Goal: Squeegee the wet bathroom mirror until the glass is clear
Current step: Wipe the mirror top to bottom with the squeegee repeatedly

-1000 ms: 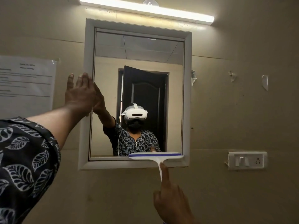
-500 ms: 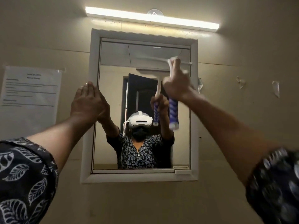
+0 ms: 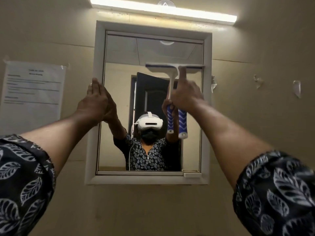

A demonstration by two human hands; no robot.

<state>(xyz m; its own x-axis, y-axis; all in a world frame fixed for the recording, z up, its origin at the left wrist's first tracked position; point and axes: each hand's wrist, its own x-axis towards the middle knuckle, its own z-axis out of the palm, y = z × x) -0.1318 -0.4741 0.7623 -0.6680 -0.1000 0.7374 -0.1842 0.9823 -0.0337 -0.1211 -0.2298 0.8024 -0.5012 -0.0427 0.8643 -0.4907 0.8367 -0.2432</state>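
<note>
A white-framed mirror hangs on the beige wall. My right hand grips a white squeegee by its blue-patterned handle, with the index finger stretched up along the neck. The squeegee's blade lies flat against the glass in the upper right part of the mirror, touching the right frame. My left hand presses flat, fingers straight, against the mirror's left frame edge at mid height. The glass reflects both arms, the squeegee and a person wearing a headset.
A tube light runs above the mirror. A printed paper notice is taped to the wall on the left. Bits of torn tape stick to the wall on the right. A small white latch sits at the frame's lower right.
My right hand carried the squeegee from the mirror's bottom edge up to the upper right of the glass, then lowered it slightly. My left hand stayed on the left frame.
</note>
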